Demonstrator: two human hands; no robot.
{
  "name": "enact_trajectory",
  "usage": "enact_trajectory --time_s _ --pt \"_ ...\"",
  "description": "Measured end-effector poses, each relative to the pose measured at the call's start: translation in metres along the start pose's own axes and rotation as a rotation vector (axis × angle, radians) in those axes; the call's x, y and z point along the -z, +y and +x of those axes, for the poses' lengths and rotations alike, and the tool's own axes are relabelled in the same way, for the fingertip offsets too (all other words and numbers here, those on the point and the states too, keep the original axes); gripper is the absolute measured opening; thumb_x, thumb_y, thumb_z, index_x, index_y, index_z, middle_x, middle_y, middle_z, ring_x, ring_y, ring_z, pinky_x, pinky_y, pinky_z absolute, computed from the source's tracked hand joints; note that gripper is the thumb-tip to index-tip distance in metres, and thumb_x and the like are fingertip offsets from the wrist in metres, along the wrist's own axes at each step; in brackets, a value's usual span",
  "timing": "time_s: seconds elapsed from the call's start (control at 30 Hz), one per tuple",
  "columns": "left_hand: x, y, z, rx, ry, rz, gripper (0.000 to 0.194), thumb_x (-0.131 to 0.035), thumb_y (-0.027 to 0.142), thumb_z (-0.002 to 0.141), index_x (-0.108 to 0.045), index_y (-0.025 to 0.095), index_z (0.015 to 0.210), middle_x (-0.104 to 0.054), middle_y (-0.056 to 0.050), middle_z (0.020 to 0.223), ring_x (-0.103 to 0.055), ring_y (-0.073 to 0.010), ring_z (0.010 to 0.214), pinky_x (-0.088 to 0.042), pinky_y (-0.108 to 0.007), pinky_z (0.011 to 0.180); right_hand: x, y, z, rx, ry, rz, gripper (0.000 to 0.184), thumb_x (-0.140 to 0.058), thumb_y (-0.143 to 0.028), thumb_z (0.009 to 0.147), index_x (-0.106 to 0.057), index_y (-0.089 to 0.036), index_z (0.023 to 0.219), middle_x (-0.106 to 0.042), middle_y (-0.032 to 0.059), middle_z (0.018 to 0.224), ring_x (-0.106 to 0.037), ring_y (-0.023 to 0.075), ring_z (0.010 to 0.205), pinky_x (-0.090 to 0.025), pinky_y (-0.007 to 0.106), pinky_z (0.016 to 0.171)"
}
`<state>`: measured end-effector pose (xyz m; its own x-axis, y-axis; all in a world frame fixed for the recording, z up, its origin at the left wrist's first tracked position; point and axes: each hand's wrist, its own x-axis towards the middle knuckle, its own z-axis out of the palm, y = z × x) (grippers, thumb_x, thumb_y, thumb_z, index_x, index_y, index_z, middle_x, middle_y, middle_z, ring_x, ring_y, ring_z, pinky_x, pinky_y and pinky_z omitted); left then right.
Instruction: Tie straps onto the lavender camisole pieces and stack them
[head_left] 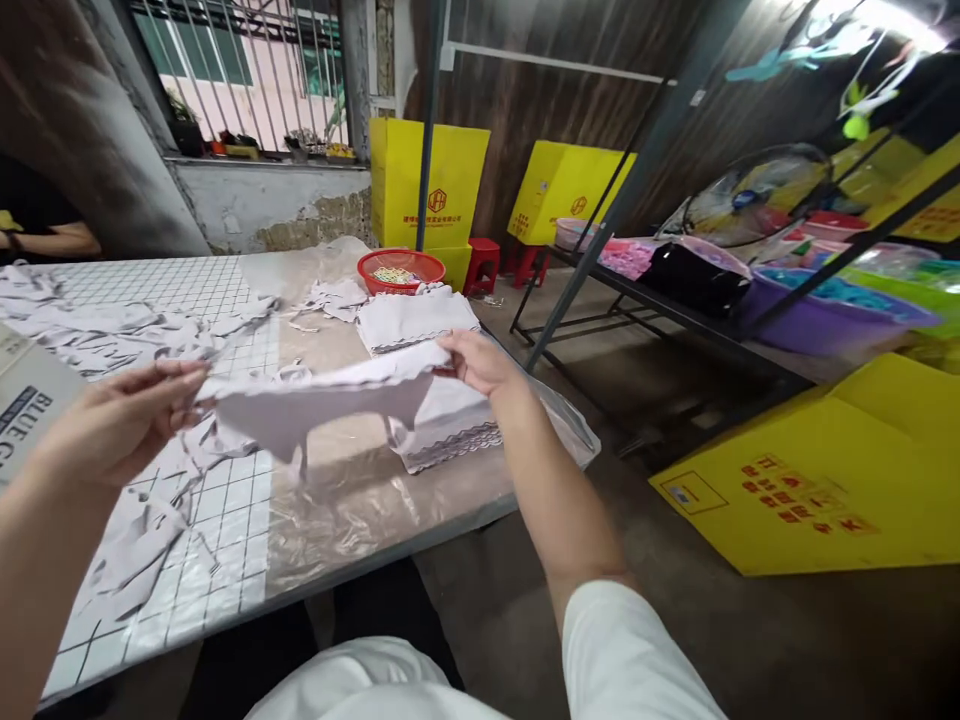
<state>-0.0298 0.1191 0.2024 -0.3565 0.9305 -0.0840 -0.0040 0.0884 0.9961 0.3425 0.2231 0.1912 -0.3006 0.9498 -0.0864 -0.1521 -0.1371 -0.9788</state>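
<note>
A pale lilac-grey fabric piece [330, 400] is stretched between my two hands above the table, its lower edge hanging in an uneven outline. My left hand [139, 415] pinches one end at the left. The other end is gripped by the fingers of my right hand [484, 362]. Just behind and below the right hand lies a neat stack of similar fabric pieces [457, 435] with wavy edges, partly hidden by the held piece. A second stack [416, 318] sits farther back. Loose fabric scraps [142, 550] lie around and beneath my left hand.
The table [240, 520] has a grid-patterned top at left and clear plastic sheeting at right. A red basket [401, 270] with small pieces stands at the back. A cardboard box [30, 405] is at far left. A metal rack [675, 320] and yellow boxes [825, 470] stand right. Another person's arm [64, 240] shows.
</note>
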Motion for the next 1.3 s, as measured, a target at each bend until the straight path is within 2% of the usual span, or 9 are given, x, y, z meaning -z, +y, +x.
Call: enact_trajectory --time_s 0.13,0.23,0.33,0.47,0.57,0.63,0.83,1.07,1.3 --pt "-0.069 0.040 0.047 -0.191 0.060 -0.098 0.017 -0.082 0.016 0.064 -0.071 0.017 0.077 -0.065 0.002 0.070 -0.063 -0.0110 0.067 -0.060 -0.026 0.073 0.040 -0.039 0.056 0.145 0.147 -0.043 0.022 -0.070 -0.021 0.078 -0.049 -0.019 0.073 -0.058 -0.0048 0.066 -0.060 0.0100 0.064 -0.054 0.026 0.069" --pt "-0.120 0.045 0.061 -0.213 0.033 -0.170 0.018 -0.081 0.014 0.064 -0.069 0.016 0.077 -0.065 0.002 0.068 -0.066 -0.0126 0.069 -0.060 -0.025 0.073 0.073 -0.049 0.077 0.205 0.244 -0.052 0.027 -0.072 -0.022 0.076 -0.046 -0.020 0.070 -0.055 -0.0069 0.067 -0.058 0.0076 0.064 -0.053 0.024 0.070" --pt "-0.160 0.011 0.057 -0.110 -0.037 -0.184 0.021 -0.078 0.012 0.064 -0.067 0.013 0.082 -0.065 0.002 0.066 -0.066 -0.0125 0.065 -0.058 -0.025 0.066 0.105 -0.033 0.069 0.120 0.345 -0.084 0.025 -0.073 -0.021 0.074 -0.048 -0.020 0.070 -0.057 -0.0058 0.067 -0.057 0.0083 0.063 -0.053 0.024 0.068" --pt "-0.193 -0.064 0.030 0.158 -0.198 -0.120 0.030 -0.082 0.020 0.051 -0.067 0.011 0.076 -0.065 0.000 0.062 -0.065 -0.0134 0.056 -0.053 -0.025 0.057 0.143 0.017 0.032 -0.049 0.414 -0.153 0.026 -0.074 -0.016 0.070 -0.050 -0.019 0.063 -0.058 -0.0010 0.059 -0.054 0.0114 0.056 -0.048 0.025 0.054" --pt "-0.204 -0.103 0.011 0.271 -0.286 -0.096 0.035 -0.084 0.024 0.044 -0.069 0.010 0.072 -0.066 -0.003 0.062 -0.066 -0.0154 0.056 -0.053 -0.026 0.055 0.163 0.046 0.009 -0.139 0.449 -0.197 0.027 -0.073 -0.014 0.070 -0.050 -0.018 0.058 -0.053 -0.0015 0.051 -0.049 0.0101 0.050 -0.042 0.022 0.048" --pt "-0.208 -0.111 0.007 0.289 -0.295 -0.094 0.036 -0.084 0.025 0.042 -0.069 0.011 0.072 -0.067 -0.003 0.062 -0.066 -0.0156 0.055 -0.052 -0.026 0.054 0.171 0.054 0.002 -0.165 0.470 -0.221 0.027 -0.073 -0.013 0.070 -0.050 -0.018 0.057 -0.052 -0.0019 0.051 -0.048 0.0090 0.050 -0.039 0.020 0.046" --pt "-0.216 -0.102 0.006 0.225 -0.286 -0.111 0.042 -0.085 0.030 0.037 -0.069 0.013 0.071 -0.067 -0.001 0.060 -0.064 -0.0148 0.054 -0.053 -0.026 0.054 0.187 0.047 -0.005 -0.132 0.521 -0.316 0.030 -0.076 -0.021 0.072 -0.048 -0.018 0.061 -0.052 -0.0047 0.056 -0.047 0.0065 0.052 -0.038 0.017 0.049" --pt "-0.222 -0.117 -0.016 0.370 -0.385 0.023 0.043 -0.085 0.033 0.032 -0.065 0.013 0.065 -0.062 0.002 0.051 -0.061 -0.0133 0.048 -0.049 -0.024 0.051 0.197 0.076 -0.035 -0.245 0.571 -0.560 0.028 -0.067 -0.018 0.080 -0.047 -0.018 0.062 -0.049 -0.0057 0.050 -0.043 0.0067 0.046 -0.030 0.017 0.044" --pt "-0.216 -0.119 -0.015 0.297 -0.498 0.200 0.035 -0.078 0.037 0.050 -0.063 0.014 0.073 -0.058 0.003 0.049 -0.056 -0.0125 0.046 -0.043 -0.023 0.048 0.198 0.087 -0.043 -0.265 0.586 -0.848 0.024 -0.065 -0.017 0.081 -0.049 -0.019 0.064 -0.054 -0.0045 0.055 -0.053 0.0110 0.053 -0.039 0.021 0.054"
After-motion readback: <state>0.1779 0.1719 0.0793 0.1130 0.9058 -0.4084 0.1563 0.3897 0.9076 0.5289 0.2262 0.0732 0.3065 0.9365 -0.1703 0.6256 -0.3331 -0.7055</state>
